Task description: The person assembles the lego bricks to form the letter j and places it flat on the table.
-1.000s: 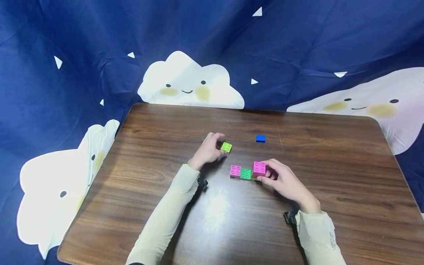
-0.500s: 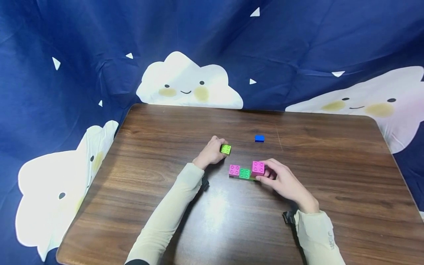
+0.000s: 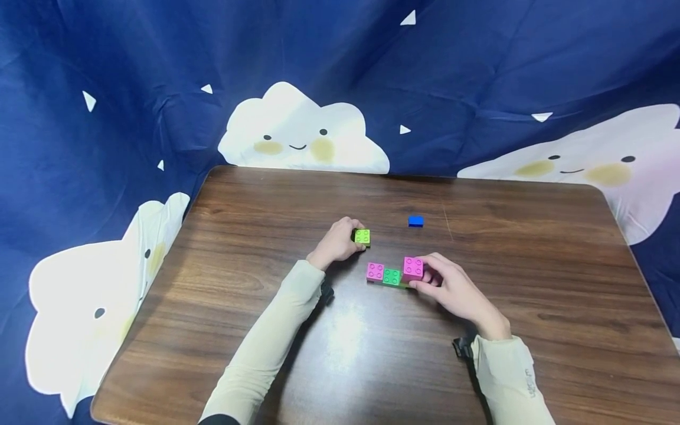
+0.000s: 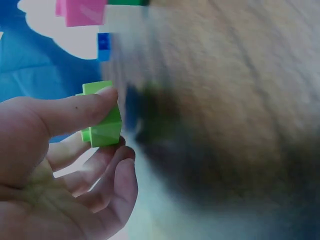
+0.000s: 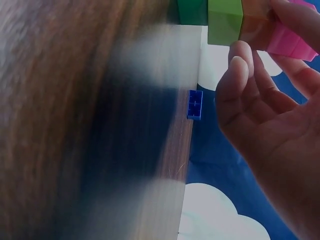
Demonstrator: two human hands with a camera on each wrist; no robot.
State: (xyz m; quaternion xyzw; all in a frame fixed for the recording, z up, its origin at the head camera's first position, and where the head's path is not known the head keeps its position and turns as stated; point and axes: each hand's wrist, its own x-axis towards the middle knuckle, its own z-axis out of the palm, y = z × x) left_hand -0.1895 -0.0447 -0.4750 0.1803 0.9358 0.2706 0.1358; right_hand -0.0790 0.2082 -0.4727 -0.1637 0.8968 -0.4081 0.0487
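Note:
In the head view my left hand (image 3: 339,240) pinches a lime green toy brick (image 3: 362,236) between thumb and fingers, studs facing up. The left wrist view shows the thumb (image 4: 102,102) across that brick's side. My right hand (image 3: 451,286) grips a pink brick (image 3: 412,268) at the top of a small stack. Below that pink brick, the right wrist view shows an orange-brown brick (image 5: 257,30) and a lime brick (image 5: 225,22). A green brick (image 3: 392,277) and another pink brick (image 3: 375,271) extend leftward from the stack.
A small blue brick (image 3: 416,221) lies on the wooden table (image 3: 239,236), beyond both hands. A dark blue curtain (image 3: 451,71) with white cloud prints hangs behind the table's far edge.
My left fingers have closed around the lime brick, which has turned slightly to sit squarer in the view. The right hand and its stack stay nearly still.

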